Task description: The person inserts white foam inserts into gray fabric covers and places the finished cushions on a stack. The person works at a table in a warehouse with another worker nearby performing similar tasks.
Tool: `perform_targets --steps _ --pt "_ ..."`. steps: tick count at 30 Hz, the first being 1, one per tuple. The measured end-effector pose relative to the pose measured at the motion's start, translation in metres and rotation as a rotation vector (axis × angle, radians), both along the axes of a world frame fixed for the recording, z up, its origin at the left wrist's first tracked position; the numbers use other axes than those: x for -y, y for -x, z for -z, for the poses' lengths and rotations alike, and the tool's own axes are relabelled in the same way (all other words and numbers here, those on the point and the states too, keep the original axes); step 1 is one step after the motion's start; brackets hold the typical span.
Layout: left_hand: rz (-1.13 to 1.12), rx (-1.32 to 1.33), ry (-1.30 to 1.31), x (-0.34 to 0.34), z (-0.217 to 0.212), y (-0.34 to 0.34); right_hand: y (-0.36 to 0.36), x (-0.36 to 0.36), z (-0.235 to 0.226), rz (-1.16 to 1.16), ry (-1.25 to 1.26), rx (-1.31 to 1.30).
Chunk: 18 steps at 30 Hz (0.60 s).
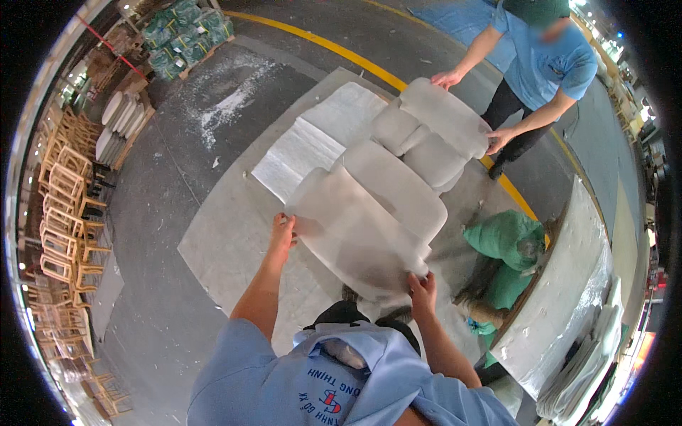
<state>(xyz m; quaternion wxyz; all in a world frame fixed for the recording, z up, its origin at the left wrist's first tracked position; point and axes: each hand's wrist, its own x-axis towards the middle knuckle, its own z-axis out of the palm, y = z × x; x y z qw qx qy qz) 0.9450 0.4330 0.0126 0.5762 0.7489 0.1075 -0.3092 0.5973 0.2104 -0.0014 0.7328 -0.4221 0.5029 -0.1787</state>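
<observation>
green wrapped bundles [188,35] stacked far left, green sack [501,234] at right

I read the sheet [355,234] pinched by my left hand [283,233] and right hand [423,290] as thin, milky, semi-translucent plastic film. It covers a pale, matt cloth-upholstered seat [412,156]. The floor [177,177] is smooth grey concrete, dusted white. The stacked chair frames [64,206] are bare light wood.
</observation>
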Motion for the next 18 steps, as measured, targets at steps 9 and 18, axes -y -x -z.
perform_targets --steps 9,18 --pt "0.097 -0.553 0.081 0.033 0.074 0.08 -0.024 0.055 0.081 0.088 -0.255 -0.287" --pt "0.019 -0.475 0.062 0.057 0.084 0.058 -0.099 0.122 0.069 0.128 -0.162 -0.351"
